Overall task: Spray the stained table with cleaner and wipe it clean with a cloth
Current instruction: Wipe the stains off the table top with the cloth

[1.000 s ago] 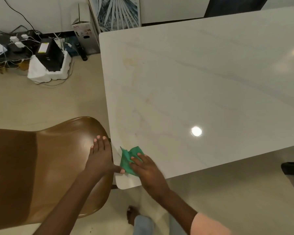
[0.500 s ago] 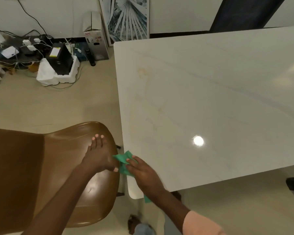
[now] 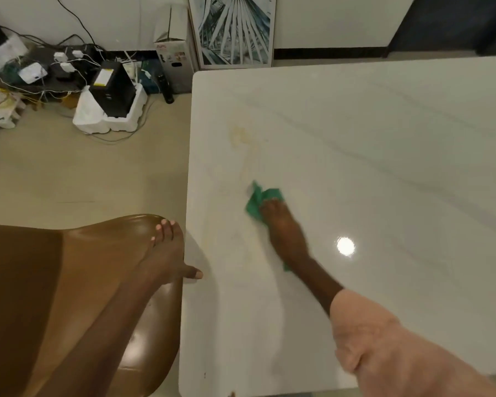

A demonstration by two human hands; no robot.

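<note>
Your right hand (image 3: 284,230) is pressing flat on the green cloth (image 3: 259,202), which is lying on the white table (image 3: 384,173) near its left edge; the cloth is showing ahead of your fingertips and behind your wrist. A yellowish stain (image 3: 242,137) is sitting beyond the cloth, apart from it. Your left hand (image 3: 166,253) is resting open on the brown chair (image 3: 98,282) back, fingers spread, thumb reaching over the table edge, well apart from the cloth.
</note>
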